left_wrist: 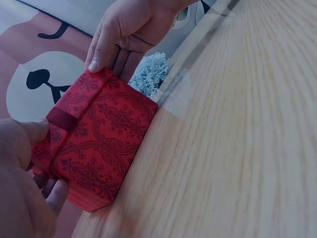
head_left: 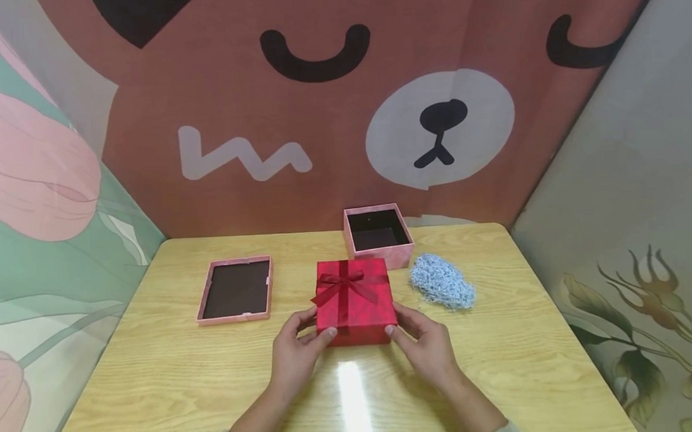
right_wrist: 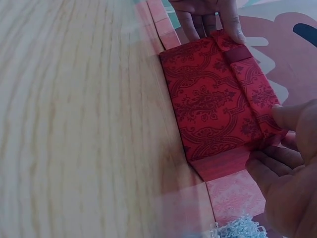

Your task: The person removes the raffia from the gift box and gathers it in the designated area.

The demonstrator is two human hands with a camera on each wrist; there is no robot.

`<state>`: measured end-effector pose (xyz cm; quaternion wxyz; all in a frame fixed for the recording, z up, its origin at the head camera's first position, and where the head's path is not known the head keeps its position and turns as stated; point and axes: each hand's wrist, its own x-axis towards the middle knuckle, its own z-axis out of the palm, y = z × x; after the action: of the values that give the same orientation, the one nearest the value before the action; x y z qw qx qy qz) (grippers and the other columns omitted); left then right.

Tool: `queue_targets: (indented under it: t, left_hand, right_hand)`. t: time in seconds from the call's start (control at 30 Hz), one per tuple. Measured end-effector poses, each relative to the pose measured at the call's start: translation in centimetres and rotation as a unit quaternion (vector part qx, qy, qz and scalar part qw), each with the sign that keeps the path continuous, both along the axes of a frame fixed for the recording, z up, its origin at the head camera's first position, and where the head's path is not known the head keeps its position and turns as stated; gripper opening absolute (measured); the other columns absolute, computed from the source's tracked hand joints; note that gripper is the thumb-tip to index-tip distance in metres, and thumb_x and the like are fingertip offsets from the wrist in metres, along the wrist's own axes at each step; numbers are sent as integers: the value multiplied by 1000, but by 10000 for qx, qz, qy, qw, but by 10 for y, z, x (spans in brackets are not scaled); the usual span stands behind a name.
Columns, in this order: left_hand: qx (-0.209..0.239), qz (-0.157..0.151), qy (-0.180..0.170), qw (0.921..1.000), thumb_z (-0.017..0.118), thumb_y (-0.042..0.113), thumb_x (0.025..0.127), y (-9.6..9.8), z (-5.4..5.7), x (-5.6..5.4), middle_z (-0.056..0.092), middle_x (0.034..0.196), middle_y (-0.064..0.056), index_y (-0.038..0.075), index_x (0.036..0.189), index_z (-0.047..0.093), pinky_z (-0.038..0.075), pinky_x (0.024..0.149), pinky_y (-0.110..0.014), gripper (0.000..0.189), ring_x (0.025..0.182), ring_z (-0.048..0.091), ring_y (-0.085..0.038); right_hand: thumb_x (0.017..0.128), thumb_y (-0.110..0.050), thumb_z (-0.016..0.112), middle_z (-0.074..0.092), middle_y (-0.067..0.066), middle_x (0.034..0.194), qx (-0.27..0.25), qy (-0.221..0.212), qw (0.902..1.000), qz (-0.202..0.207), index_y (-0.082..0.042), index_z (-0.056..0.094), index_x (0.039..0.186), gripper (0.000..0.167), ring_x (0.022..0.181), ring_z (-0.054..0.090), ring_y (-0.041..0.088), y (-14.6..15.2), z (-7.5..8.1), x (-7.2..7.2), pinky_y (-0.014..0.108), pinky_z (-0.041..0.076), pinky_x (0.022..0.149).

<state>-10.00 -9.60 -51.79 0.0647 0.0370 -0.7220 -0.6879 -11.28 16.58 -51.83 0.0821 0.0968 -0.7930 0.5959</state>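
Evidently, a pale wood-grain bench (head_left: 174, 387) carries everything: a square red patterned gift box (head_left: 359, 311) at its middle, lidded, contents hidden; behind, an open pink box (head_left: 397, 257), dark inside; leftward, a shallow pink dark-lined tray (head_left: 236, 290). Left hand (head_left: 299, 346) and right hand (head_left: 426, 344) each grip the red box's sides. Pale-blue crinkled shreds (head_left: 442, 282) lie outside the containers.

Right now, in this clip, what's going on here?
A person's left hand and right hand grip a red gift box from both sides, its lid on and a dark red bow on top. On the table behind it stands an open pink box; a shallow pink lid lies to the left and a clump of blue shredded filler to the right.
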Motion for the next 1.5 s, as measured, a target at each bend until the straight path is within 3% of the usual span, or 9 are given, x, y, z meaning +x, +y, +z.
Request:
queue_targets:
  t: [0.13,0.3,0.43,0.6,0.8,0.97,1.27,1.5]
  left_hand:
    - [-52,10,80,10000,90,13,82,-1,2,-1,67,126,-6,14,131,68,61,88,-30,54,112,68,-26]
    - [-438,85,214,9988,90,24,82,-2,6,-2,68,126,1,18,129,69,56,100,-36,52,117,64,-20]
    - [-617,110,392,9973,90,29,83,-2,11,-3,69,126,6,22,131,68,55,103,-41,53,118,63,-18]
    - [-723,192,792,9940,89,27,83,-4,18,-4,68,125,6,24,133,68,54,105,-44,55,119,63,-16]
    - [-691,348,1234,9893,89,21,84,-9,24,-6,70,123,6,23,133,69,53,105,-45,52,117,63,-12]
    - [-510,409,1433,9875,88,14,84,-15,26,-5,69,126,2,19,134,68,54,103,-41,54,118,63,-18]
    - [-345,662,1328,9883,88,12,84,-28,26,-2,66,127,-3,15,132,66,54,100,-23,53,117,63,-21]
    - [-120,839,1726,9813,85,0,84,-41,31,3,66,127,-8,8,131,66,52,102,-23,51,120,62,-23]
  right_hand:
    - [91,-10,81,72,11,126,-36,78,10000,-32,-10,70,133,43,116,70,26,-1,3,1,32,58,92]
    - [92,-10,80,72,11,126,-130,240,9996,-27,-10,70,133,42,116,69,27,-1,8,0,35,58,92]
    - [93,-11,80,71,11,129,-9,475,9989,6,-9,69,135,44,117,69,28,-1,12,-1,37,58,92]
    - [93,-13,79,70,8,131,194,867,9960,43,-10,67,138,46,118,68,27,-2,20,-4,35,56,95]
    - [93,-10,80,69,8,133,63,1234,9922,163,-7,67,138,47,118,68,27,-8,25,-10,31,55,96]
    - [91,-4,80,69,12,132,-108,1394,9899,235,-4,66,137,48,118,68,29,-18,28,-12,31,56,96]
    - [89,-2,81,71,13,128,-336,1399,9894,209,-3,68,129,42,116,70,31,-36,35,-13,39,56,95]
    - [90,-6,81,72,9,128,-448,1373,9884,465,-9,68,132,45,117,69,27,-50,38,-13,49,58,92]
